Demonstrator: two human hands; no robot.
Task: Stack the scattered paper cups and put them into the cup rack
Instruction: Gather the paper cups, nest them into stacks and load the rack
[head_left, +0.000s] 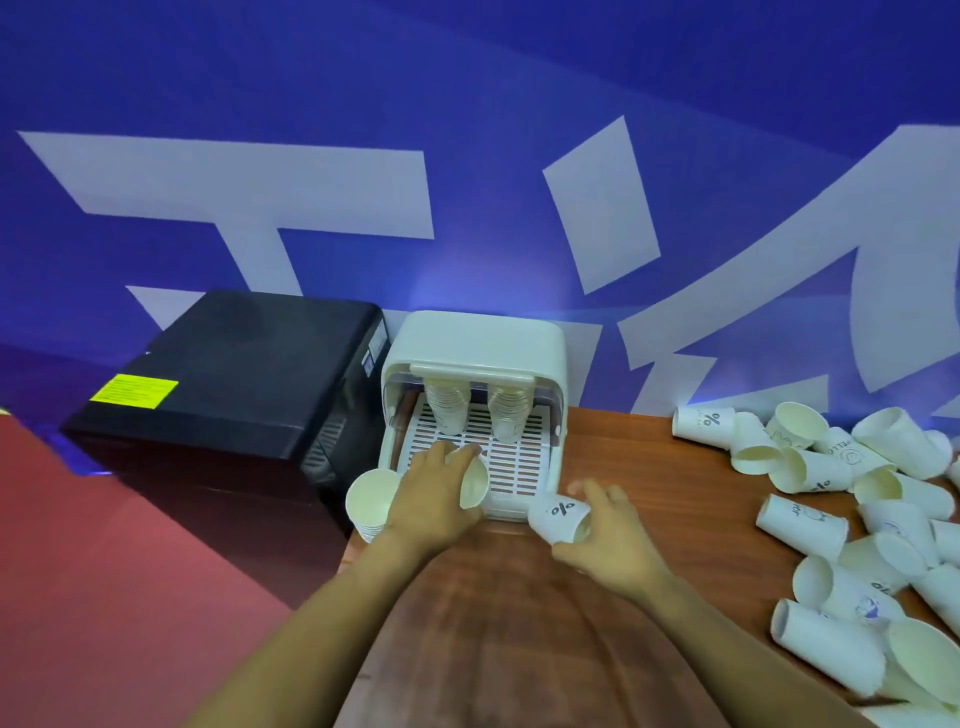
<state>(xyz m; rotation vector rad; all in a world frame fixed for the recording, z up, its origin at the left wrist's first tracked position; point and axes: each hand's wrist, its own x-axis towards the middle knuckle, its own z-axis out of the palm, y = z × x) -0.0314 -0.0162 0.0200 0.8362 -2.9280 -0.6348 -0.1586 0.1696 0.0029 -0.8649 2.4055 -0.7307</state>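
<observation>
Now, risk first: the standing stack (370, 501) sits at the table (519, 623) edge just left of the cup rack (470, 415); your left forearm could knock it off. Left hand (434, 493) curls round one cup (474, 484) at the rack's front tray. Right hand (605, 530) grips a "%" cup (558, 514) just right of the rack. Loose cups (857, 519) lie well right; two stacks (480, 410) stand inside.

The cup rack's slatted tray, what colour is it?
White, the tray of the cup rack; the head view shows it.
</observation>
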